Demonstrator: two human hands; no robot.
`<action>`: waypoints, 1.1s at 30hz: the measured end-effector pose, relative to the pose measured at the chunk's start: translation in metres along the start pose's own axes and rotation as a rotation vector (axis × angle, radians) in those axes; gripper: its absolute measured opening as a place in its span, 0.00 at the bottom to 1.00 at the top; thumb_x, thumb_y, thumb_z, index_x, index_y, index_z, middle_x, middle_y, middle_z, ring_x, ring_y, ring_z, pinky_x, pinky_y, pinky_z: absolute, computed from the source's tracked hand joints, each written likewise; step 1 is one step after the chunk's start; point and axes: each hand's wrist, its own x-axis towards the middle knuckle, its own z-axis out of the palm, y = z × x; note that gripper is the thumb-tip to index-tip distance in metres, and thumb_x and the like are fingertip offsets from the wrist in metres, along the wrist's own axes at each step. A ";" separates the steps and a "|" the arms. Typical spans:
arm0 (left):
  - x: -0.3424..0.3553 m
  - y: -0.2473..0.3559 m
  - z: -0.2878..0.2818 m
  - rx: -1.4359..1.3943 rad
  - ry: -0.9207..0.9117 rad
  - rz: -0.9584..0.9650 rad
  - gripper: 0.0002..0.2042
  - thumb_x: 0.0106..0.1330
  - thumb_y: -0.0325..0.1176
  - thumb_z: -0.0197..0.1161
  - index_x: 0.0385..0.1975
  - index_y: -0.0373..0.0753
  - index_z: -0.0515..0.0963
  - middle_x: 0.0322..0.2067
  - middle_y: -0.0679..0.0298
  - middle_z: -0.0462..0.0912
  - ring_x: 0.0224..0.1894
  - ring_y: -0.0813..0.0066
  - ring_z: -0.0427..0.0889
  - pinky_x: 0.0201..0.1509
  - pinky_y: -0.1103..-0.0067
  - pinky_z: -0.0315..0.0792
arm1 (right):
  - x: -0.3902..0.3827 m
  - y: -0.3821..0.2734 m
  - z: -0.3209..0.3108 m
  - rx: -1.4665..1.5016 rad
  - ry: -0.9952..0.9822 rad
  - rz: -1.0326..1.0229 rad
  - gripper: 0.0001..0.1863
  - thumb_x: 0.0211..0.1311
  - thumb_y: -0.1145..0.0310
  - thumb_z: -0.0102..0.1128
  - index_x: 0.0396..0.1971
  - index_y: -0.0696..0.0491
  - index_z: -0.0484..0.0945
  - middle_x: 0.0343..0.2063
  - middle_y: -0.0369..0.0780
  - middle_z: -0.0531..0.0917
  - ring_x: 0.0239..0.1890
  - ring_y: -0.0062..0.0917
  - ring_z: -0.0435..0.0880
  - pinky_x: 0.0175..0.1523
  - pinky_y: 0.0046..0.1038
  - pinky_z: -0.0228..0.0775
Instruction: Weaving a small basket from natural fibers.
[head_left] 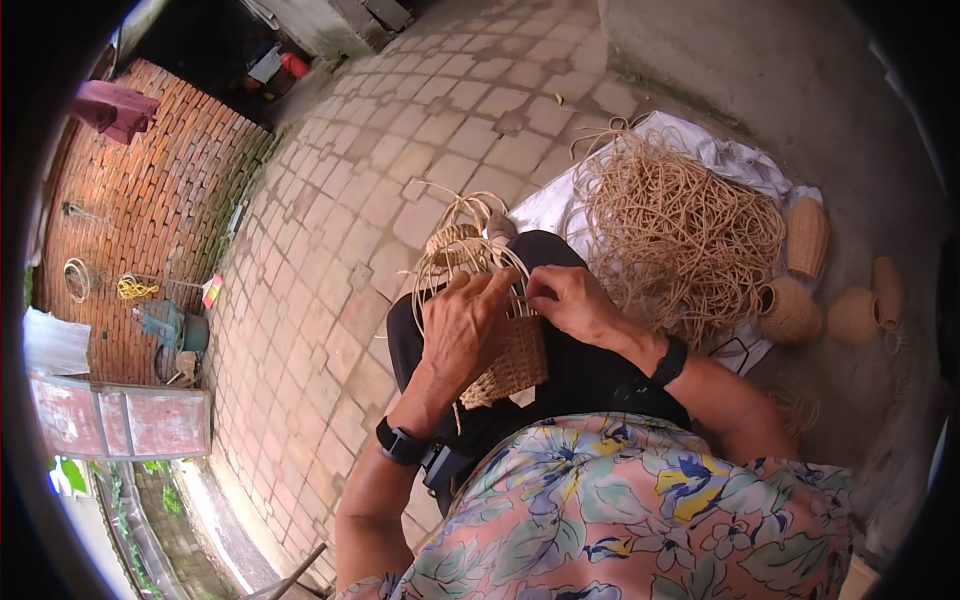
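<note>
A half-woven tan basket (515, 355), with long loose strands arching from its top, rests on my dark-trousered lap. My left hand (468, 325) lies over the basket's upper left with fingers curled among the strands, hiding part of the rim. My right hand (565, 300) is at the upper right of the rim, thumb and index finger pinched on what looks like a strand. Just beyond my knees sits another coiled piece with loose strands (450, 235), beside my shoe.
A white sheet (675, 130) holds a big tangled heap of tan cord (680, 220). Several finished woven pieces (805, 235) lie to the right on concrete. Paving (310, 250) stretches left to a brick wall (130, 200), a greenish machine (170, 330) and a weathered panel (120, 415).
</note>
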 end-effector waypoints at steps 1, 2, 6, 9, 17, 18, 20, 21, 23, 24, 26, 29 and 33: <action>0.001 0.000 0.005 0.042 -0.052 -0.005 0.13 0.53 0.26 0.60 0.40 0.46 0.76 0.25 0.64 0.80 0.30 0.64 0.80 0.27 0.68 0.73 | 0.000 0.001 0.002 0.011 0.005 -0.003 0.04 0.52 0.77 0.60 0.28 0.58 0.75 0.24 0.42 0.78 0.29 0.29 0.80 0.35 0.30 0.71; 0.004 -0.002 0.010 0.079 -0.038 -0.004 0.13 0.54 0.28 0.59 0.40 0.46 0.77 0.22 0.66 0.79 0.28 0.65 0.81 0.25 0.68 0.72 | 0.002 0.001 0.002 0.021 0.016 -0.006 0.04 0.52 0.77 0.60 0.29 0.58 0.75 0.24 0.42 0.78 0.29 0.28 0.80 0.36 0.29 0.71; 0.007 -0.008 0.014 -0.004 -0.024 -0.035 0.12 0.54 0.27 0.59 0.39 0.46 0.77 0.23 0.63 0.80 0.26 0.63 0.80 0.25 0.69 0.72 | 0.009 -0.004 -0.001 0.053 0.013 -0.009 0.06 0.50 0.75 0.62 0.29 0.56 0.75 0.26 0.43 0.79 0.30 0.35 0.81 0.35 0.31 0.72; 0.002 -0.008 0.006 -0.224 0.110 -0.044 0.11 0.56 0.23 0.60 0.38 0.43 0.76 0.23 0.65 0.80 0.23 0.72 0.80 0.24 0.76 0.71 | 0.011 -0.027 -0.008 0.004 0.091 0.016 0.07 0.54 0.74 0.63 0.33 0.55 0.76 0.29 0.39 0.81 0.28 0.26 0.81 0.34 0.26 0.72; -0.033 -0.029 -0.018 -1.029 0.187 -0.403 0.16 0.60 0.20 0.60 0.48 0.38 0.71 0.28 0.62 0.82 0.26 0.80 0.78 0.32 0.83 0.72 | 0.015 -0.053 0.000 0.343 -0.077 -0.008 0.07 0.58 0.74 0.61 0.36 0.59 0.77 0.32 0.38 0.82 0.28 0.19 0.81 0.32 0.22 0.72; -0.034 -0.028 -0.022 -0.817 0.163 -0.460 0.18 0.60 0.20 0.61 0.50 0.39 0.71 0.30 0.64 0.83 0.26 0.81 0.77 0.31 0.83 0.71 | 0.016 -0.052 0.002 0.020 0.077 -0.183 0.05 0.54 0.75 0.62 0.30 0.58 0.76 0.29 0.39 0.80 0.28 0.28 0.82 0.31 0.25 0.73; -0.036 -0.028 -0.023 -0.608 0.153 -0.522 0.20 0.59 0.21 0.61 0.52 0.41 0.70 0.32 0.65 0.83 0.26 0.82 0.76 0.31 0.82 0.71 | 0.016 -0.056 0.006 -0.212 0.140 -0.277 0.05 0.51 0.76 0.62 0.28 0.57 0.75 0.28 0.40 0.77 0.28 0.32 0.80 0.31 0.28 0.72; -0.037 -0.029 -0.020 -0.510 0.119 -0.452 0.20 0.58 0.21 0.60 0.51 0.43 0.71 0.31 0.63 0.83 0.26 0.74 0.79 0.31 0.78 0.73 | 0.017 -0.058 0.008 -0.434 0.216 -0.368 0.05 0.49 0.77 0.62 0.26 0.57 0.74 0.27 0.41 0.75 0.28 0.36 0.79 0.30 0.31 0.72; -0.038 -0.030 -0.011 -0.416 0.099 -0.391 0.20 0.56 0.22 0.59 0.50 0.45 0.72 0.30 0.61 0.84 0.27 0.66 0.83 0.31 0.74 0.75 | 0.022 -0.056 0.017 -0.404 0.225 -0.430 0.06 0.48 0.77 0.62 0.23 0.56 0.73 0.25 0.40 0.72 0.28 0.35 0.78 0.29 0.35 0.71; -0.038 -0.030 -0.006 -0.396 0.092 -0.349 0.20 0.56 0.22 0.58 0.50 0.47 0.73 0.30 0.61 0.84 0.28 0.63 0.83 0.31 0.72 0.75 | 0.024 -0.054 0.020 -0.396 0.192 -0.398 0.06 0.48 0.77 0.63 0.23 0.56 0.73 0.26 0.41 0.72 0.27 0.35 0.78 0.30 0.35 0.71; -0.037 -0.029 -0.001 -0.366 0.068 -0.299 0.21 0.54 0.21 0.59 0.49 0.45 0.72 0.30 0.63 0.84 0.23 0.66 0.80 0.30 0.75 0.73 | 0.025 -0.051 0.025 -0.394 0.145 -0.376 0.07 0.48 0.77 0.63 0.23 0.56 0.73 0.26 0.41 0.72 0.27 0.36 0.78 0.31 0.35 0.71; -0.038 -0.030 0.003 -0.440 0.075 -0.330 0.20 0.53 0.19 0.58 0.47 0.44 0.73 0.27 0.63 0.83 0.23 0.66 0.79 0.30 0.74 0.73 | 0.028 -0.046 0.029 -0.327 0.101 -0.327 0.07 0.48 0.77 0.64 0.24 0.56 0.73 0.27 0.42 0.74 0.28 0.37 0.78 0.32 0.36 0.71; -0.040 -0.025 0.006 -0.489 0.184 -0.338 0.18 0.52 0.19 0.57 0.44 0.43 0.74 0.24 0.63 0.80 0.23 0.65 0.79 0.29 0.74 0.73 | 0.049 -0.053 0.020 -0.149 0.124 -0.106 0.10 0.51 0.78 0.60 0.33 0.55 0.70 0.27 0.44 0.79 0.31 0.41 0.81 0.34 0.38 0.72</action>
